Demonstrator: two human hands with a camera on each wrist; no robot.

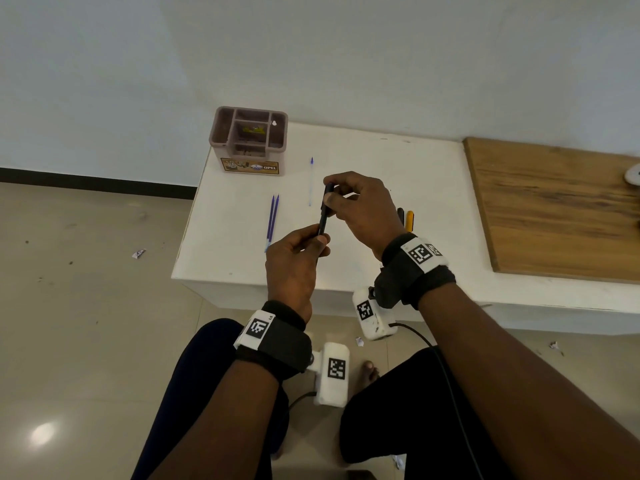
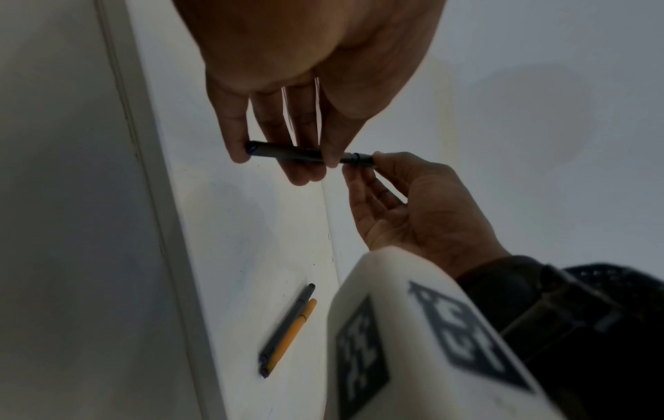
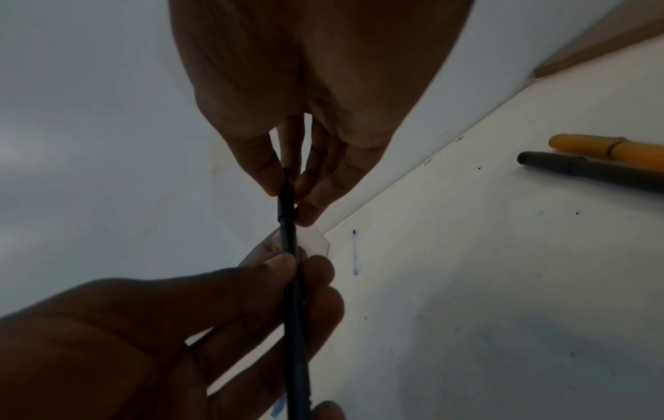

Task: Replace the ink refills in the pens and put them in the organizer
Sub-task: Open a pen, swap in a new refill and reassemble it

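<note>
Black pen (image 1: 325,210) held above the surface (image 1: 398,174), barrel gripped in left hand (image 1: 294,261), upper end pinched by right hand (image 1: 360,206). Twisting too hard or askew likely to drop a part toward spare refills (image 1: 272,221) or off the edge. Organizer (image 1: 248,140) well apart, no pens visible inside.
</note>
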